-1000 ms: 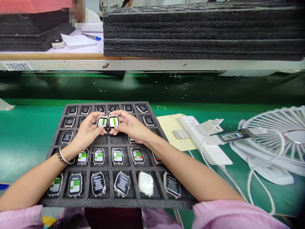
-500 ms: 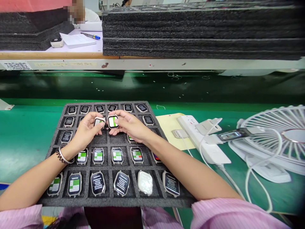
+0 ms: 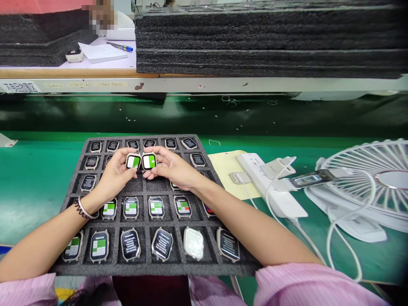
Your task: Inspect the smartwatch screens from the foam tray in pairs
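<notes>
My left hand (image 3: 118, 171) grips a smartwatch case (image 3: 133, 161) without straps, its lit screen white and green. A second smartwatch (image 3: 148, 161), also lit white and green, is between the fingers and thumb of my right hand (image 3: 170, 168). The two watches are held side by side, screens facing me, over the middle of a black foam tray (image 3: 135, 269). Watches lie in most of the tray's compartments. Some screens show white text on black, such as this watch (image 3: 130, 244); others show green and white blocks. My forearms and hands hide part of the tray.
To the right are a white power strip (image 3: 255, 168) with chargers and cables, a yellow sheet (image 3: 223, 163) and a white fan (image 3: 353, 178). Stacks of black foam (image 3: 255, 42), papers (image 3: 102, 53) and a pen (image 3: 120, 46) occupy the shelf ahead. A person is partly visible behind it.
Both watches have turned to face me more, and my thumbs have slid down to their lower edges. The left watch's screen is now uncovered. The tray stays put.
</notes>
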The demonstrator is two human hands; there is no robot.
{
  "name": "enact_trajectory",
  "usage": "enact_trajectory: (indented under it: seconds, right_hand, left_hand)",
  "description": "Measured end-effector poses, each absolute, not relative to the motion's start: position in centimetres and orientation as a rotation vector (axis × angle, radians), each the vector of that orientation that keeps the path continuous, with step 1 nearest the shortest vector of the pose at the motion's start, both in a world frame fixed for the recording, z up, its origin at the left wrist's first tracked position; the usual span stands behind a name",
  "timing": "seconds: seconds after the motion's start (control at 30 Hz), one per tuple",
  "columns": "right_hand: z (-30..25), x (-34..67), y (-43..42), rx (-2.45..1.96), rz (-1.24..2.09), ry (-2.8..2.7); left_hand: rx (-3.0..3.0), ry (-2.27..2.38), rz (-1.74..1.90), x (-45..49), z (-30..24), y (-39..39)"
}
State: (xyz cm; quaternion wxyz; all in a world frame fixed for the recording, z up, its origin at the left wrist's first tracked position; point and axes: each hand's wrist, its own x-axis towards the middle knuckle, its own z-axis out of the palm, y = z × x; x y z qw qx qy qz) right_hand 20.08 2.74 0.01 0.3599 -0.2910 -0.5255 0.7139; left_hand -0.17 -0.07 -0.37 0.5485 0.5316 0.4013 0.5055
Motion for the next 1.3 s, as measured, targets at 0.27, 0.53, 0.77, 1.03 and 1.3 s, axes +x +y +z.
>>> enact_trajectory:
  seconds: [0.27,0.53,0.77,1.03,1.3]
  right_hand:
    - [0.36,19.98,2.63,-0.778,1.845,-1.343]
    - [0.35,19.96,2.64,-0.787,1.867,-1.318]
    - [0.56,19.95,2.55,-0.826,1.845,-1.332]
    - [0.14,20.15,2.85,-0.883,1.757,-1.416]
    - [0.09,20.21,2.91,-0.888,1.702,-1.444]
  left_hand:
    - [1.222,0.919,1.198,-0.13,-0.36,-0.17]
    - [1.227,0.952,1.199,-0.11,-0.28,-0.26]
    - [1.155,0.985,1.161,-0.1,0.25,-0.57]
    - [1.16,0.988,1.16,-0.02,0.25,-0.58]
    - [1.177,0.96,1.18,-0.23,-0.35,-0.42]
